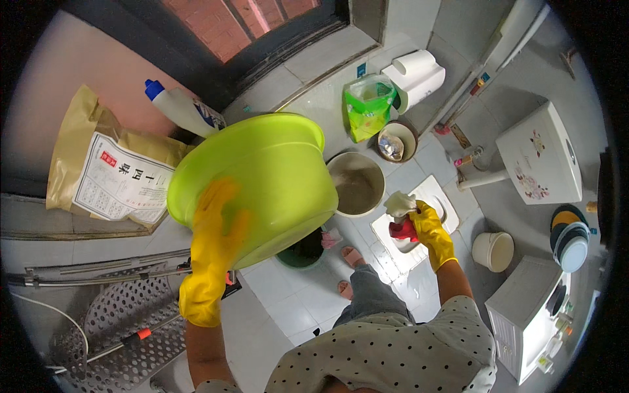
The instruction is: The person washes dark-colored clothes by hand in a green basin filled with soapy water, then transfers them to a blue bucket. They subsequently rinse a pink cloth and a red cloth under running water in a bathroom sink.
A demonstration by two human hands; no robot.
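Note:
A large lime-green basin point(282, 170) stands tilted at the left, its outer side and base turned toward me. My left hand point(216, 229), in a yellow rubber glove, lies against that outer side with its fingers stretched and apart; they are somewhat blurred. To the right, my right hand point(432, 232), gloved in yellow too, is closed around a bunched cloth, whitish at the top point(400, 204) and red below point(403, 230). This hand is above the white squat toilet point(429, 185). The inside of the basin is mostly hidden.
Behind the basin are a gold paper bag point(124, 173) and a white bottle with a blue cap point(183, 111). A grey bucket point(357, 183), a small bin point(398, 142) and a green plastic bag point(368, 108) stand ahead. At right are a cistern point(540, 154) and a cream bucket point(493, 252).

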